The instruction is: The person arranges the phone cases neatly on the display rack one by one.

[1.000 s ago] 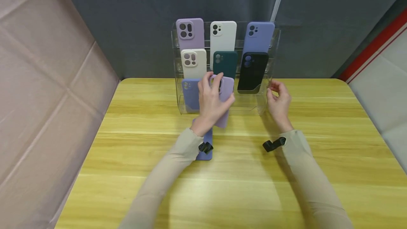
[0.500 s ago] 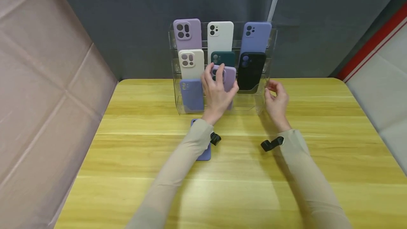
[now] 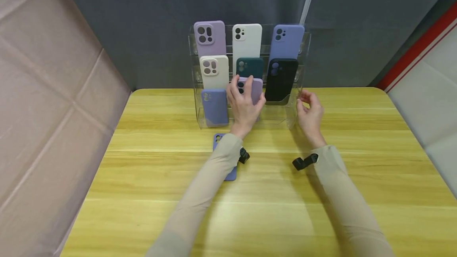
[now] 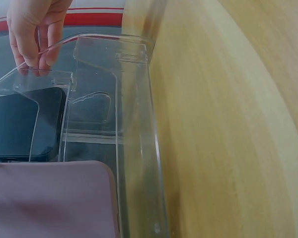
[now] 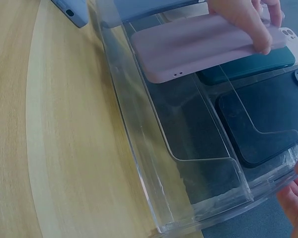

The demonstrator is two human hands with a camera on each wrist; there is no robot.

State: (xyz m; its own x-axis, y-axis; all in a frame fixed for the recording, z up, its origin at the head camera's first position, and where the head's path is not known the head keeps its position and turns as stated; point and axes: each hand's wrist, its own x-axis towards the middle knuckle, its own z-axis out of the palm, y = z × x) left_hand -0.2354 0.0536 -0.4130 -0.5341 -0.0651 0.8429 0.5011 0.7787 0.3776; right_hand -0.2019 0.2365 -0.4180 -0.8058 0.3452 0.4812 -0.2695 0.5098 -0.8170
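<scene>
My left hand (image 3: 245, 108) grips a lilac phone case (image 3: 256, 90) by its sides, camera cutout at the top. The case stands upright at the middle of the bottom row of a clear acrylic display rack (image 5: 139, 171). In the right wrist view its lower end lies over the bottom tier's front lip; whether it touches the tier I cannot tell. At the rack's right side, my right hand (image 3: 310, 113) pinches the clear side panel, fingertips on its edge in the left wrist view. Behind the lilac case is a dark green case (image 3: 255, 66).
The rack also holds a blue case (image 3: 215, 106), a cream case (image 3: 218, 75), a black case (image 3: 282, 82), and a top row of lilac (image 3: 217, 46), white (image 3: 252, 45) and periwinkle (image 3: 294, 46) cases. A blue case (image 3: 231, 175) lies on the wooden table under the left forearm.
My left hand has carried the lilac case up and right to the rack's bottom middle place, then slightly down. The right hand stays at the rack's side.
</scene>
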